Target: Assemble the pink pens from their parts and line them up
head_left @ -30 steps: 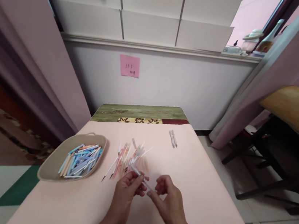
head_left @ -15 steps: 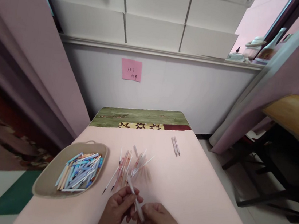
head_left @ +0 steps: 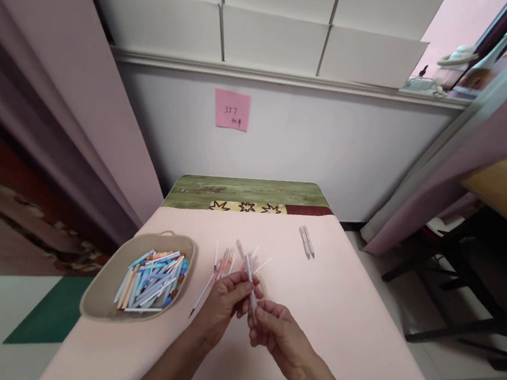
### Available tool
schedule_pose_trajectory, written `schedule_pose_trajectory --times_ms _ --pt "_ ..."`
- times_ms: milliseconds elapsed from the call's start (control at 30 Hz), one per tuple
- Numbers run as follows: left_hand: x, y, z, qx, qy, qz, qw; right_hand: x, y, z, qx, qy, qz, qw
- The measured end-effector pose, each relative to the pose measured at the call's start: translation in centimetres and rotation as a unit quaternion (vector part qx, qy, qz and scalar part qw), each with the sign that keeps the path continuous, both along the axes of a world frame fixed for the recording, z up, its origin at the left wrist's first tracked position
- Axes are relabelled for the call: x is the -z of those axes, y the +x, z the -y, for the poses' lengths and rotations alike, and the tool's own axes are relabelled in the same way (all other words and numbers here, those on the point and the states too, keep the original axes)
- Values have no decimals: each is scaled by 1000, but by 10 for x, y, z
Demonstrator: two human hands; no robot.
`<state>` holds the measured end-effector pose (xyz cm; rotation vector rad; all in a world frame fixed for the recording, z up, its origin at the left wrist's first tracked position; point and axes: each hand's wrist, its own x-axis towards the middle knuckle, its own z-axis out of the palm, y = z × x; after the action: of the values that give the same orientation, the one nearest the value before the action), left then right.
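Observation:
A slim, pale, translucent pen [head_left: 250, 269] is held upright at a slant between my two hands. My left hand [head_left: 226, 298] pinches its middle, fingers closed. Around its lower end the fingers of my right hand [head_left: 275, 336] are closed too. Just beyond my hands lies a loose pile of clear pinkish pen barrels [head_left: 225, 262] and thin white refills [head_left: 201, 295] with dark tips, partly hidden by my left hand. Two whole pens [head_left: 307, 242] lie side by side farther right on the pink tabletop [head_left: 332, 337].
At the left stands a beige basket [head_left: 93, 293] full of blue, white and orange sticks [head_left: 152, 286]. A pink note [head_left: 231, 110] is stuck on the white wall behind the table. A dark chair [head_left: 457, 273] stands right of the table.
Both hands, with the pen between them, have moved up and away from me, toward the pile. The camera view has shifted slightly. My right hand shows more clearly.

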<state>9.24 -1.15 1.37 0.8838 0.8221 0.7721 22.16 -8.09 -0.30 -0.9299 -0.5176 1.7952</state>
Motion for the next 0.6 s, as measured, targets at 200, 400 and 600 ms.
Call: schedule_pose_trajectory --times_ms 200,400,600 --pt "10 -13 4 -61 23 -56 996 13 -8 -5 0 19 63 998" --pt "27 -17 14 -91 69 -146 983 36 -8 -18 29 78 182 980" --pt "81 -61 54 -183 240 -321 898 53 106 -63 201 32 534 821"
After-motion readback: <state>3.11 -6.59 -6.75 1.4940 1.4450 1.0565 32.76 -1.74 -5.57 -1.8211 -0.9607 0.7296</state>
